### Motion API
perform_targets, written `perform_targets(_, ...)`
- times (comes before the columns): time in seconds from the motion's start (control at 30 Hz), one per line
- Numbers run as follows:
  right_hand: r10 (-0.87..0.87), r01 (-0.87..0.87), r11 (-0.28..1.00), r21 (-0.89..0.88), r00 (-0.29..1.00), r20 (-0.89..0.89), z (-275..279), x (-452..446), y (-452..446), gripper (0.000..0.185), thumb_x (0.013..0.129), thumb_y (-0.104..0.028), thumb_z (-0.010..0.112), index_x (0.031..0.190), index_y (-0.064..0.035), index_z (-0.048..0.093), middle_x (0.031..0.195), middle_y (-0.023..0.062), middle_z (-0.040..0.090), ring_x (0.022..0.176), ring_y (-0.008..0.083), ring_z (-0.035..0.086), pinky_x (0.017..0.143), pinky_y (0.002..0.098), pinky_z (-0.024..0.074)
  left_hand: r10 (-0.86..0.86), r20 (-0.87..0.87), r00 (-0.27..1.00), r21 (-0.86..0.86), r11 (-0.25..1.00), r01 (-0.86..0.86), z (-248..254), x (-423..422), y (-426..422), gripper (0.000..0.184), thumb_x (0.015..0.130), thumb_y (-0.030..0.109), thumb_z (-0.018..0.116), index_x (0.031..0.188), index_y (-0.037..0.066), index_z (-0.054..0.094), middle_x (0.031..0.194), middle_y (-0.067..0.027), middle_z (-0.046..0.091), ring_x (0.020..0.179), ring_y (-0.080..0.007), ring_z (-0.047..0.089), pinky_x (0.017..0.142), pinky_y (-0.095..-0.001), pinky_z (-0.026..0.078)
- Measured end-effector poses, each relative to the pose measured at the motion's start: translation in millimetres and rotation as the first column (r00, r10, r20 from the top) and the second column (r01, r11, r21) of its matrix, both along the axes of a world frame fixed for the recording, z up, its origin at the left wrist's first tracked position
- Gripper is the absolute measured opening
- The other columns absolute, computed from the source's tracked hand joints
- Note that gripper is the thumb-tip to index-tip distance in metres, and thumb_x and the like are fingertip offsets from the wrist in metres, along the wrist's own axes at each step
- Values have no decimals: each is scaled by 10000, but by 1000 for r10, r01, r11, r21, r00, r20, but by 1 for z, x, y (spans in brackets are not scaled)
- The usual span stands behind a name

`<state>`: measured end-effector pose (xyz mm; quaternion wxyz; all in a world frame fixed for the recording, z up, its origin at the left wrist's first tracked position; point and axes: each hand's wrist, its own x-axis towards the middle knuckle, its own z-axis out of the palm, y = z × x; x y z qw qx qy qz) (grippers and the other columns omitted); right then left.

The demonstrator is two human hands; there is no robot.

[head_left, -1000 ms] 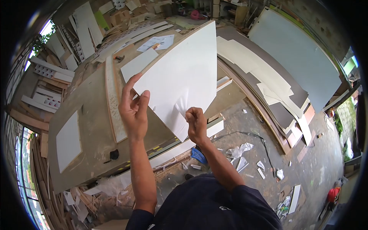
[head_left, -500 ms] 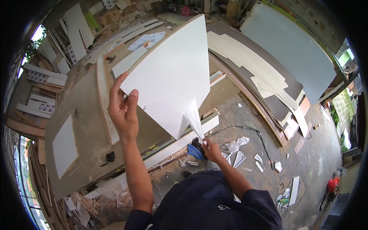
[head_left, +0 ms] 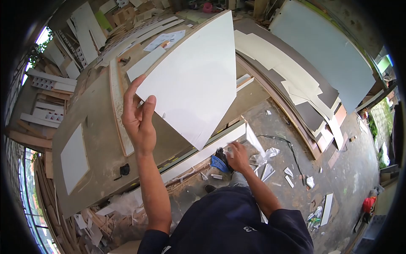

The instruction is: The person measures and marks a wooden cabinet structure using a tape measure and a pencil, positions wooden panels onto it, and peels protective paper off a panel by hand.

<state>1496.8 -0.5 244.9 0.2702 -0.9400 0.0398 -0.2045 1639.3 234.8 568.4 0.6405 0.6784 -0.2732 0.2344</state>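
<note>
My left hand (head_left: 140,122) grips a white-faced board (head_left: 190,80) by its near left edge, thumb on the white face and fingers behind. The board is tilted up above the worktable, and its raw brown edge shows along the left. Below the board's lower corner is my right hand (head_left: 239,157), slightly blurred, with its fingers loosely apart. Just right of those fingers a strip of clear-white plastic film (head_left: 254,142) hangs in the air, seemingly clear of the hand. A blue-and-black object (head_left: 219,161) lies beneath the right hand.
The brown worktable (head_left: 101,144) carries a smaller white panel (head_left: 75,158), a long narrow board (head_left: 119,106) and a black tape-like item (head_left: 124,170). Stacked sheets (head_left: 292,84) stand at the right. Film scraps (head_left: 267,169) and a black cable (head_left: 292,148) litter the floor.
The film that stretched from the board's lower corner to my right hand has come off and now floats right of the hand. My right hand has loosened; my left still holds the board.
</note>
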Motion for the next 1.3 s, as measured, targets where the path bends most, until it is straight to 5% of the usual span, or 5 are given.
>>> perform_targets(0.17, 216, -337, 936, 100, 774, 595, 167, 78, 77, 293, 810, 8, 753, 1087, -71, 700, 1037, 94, 676, 862, 272, 639, 777, 376, 500, 5, -15, 1000, 59, 998, -4, -2, -1, 3, 458, 982, 52, 580, 1426, -8, 481, 1275, -89, 624, 1024, -93, 594, 784, -210, 492)
perform_targets(0.27, 236, -378, 925, 44, 662, 711, 230, 103, 96, 359, 761, 27, 725, 1101, -80, 684, 1021, 65, 657, 837, 239, 630, 782, 375, 497, -25, -11, 1000, -41, 999, 24, -3, -2, -1, 403, 977, 68, 613, 1377, 38, 574, 783, 71, 303, 693, -43, 287, 657, -181, 283)
perform_targets(0.47, 326, -423, 902, -84, 540, 776, 250, 127, 100, 384, 688, 49, 740, 1051, -72, 703, 1048, 61, 659, 809, 192, 635, 743, 342, 479, -11, -22, 1000, 57, 998, 12, 0, -3, 4, 442, 991, 70, 579, 1423, 28, 497, 1113, -30, 631, 884, -51, 530, 739, -190, 427)
perform_targets(0.73, 445, -458, 873, -169, 604, 661, 220, 114, 77, 359, 699, 56, 683, 1031, -74, 634, 1092, 84, 625, 861, 258, 613, 766, 387, 477, -19, -28, 999, 2, 1000, 20, 3, -7, -2, 424, 976, 65, 609, 1394, 28, 552, 837, 49, 446, 698, -39, 327, 671, -176, 356)
perform_targets(1.3, 672, -642, 685, -345, 740, -41, 76, -1, 68, 355, 818, -149, 601, 1137, -4, 659, 1384, 126, 541, 1362, 270, 453, 1156, 508, 309, -11, 3, 1000, 24, 1000, 11, -3, 4, 6, 435, 984, 104, 609, 1408, 37, 534, 920, 24, 492, 734, -34, 407, 648, -180, 352)
